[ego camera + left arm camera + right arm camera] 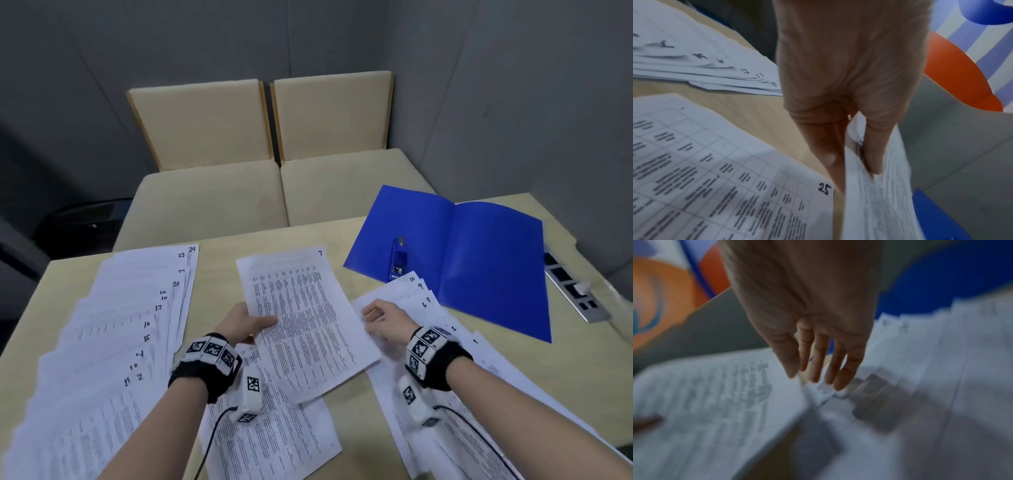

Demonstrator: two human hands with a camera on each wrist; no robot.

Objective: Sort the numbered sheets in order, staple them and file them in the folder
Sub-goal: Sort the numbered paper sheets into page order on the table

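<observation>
A printed sheet numbered 7 (301,318) is held just above the table, and my left hand (255,325) pinches its left edge. In the left wrist view the thumb (873,160) lies on top of that sheet (879,203) and the fingers are underneath. My right hand (371,317) hovers with straight, relaxed fingers (840,378) over the right fan of sheets (421,291), marked 10, 9 and lower numbers. It holds nothing. Sheets 11 to 24 lie fanned on the left (120,342). Sheet 25 (735,178) lies under my left wrist. The blue folder (486,274) lies open at the back right, with a blue stapler (399,257) on it.
A power strip (575,291) is set into the table right of the folder. Two beige upholstered seats (274,192) stand behind the table's far edge. A dark object (78,222) sits on the floor at the left. Cables trail from both wrist cameras toward me.
</observation>
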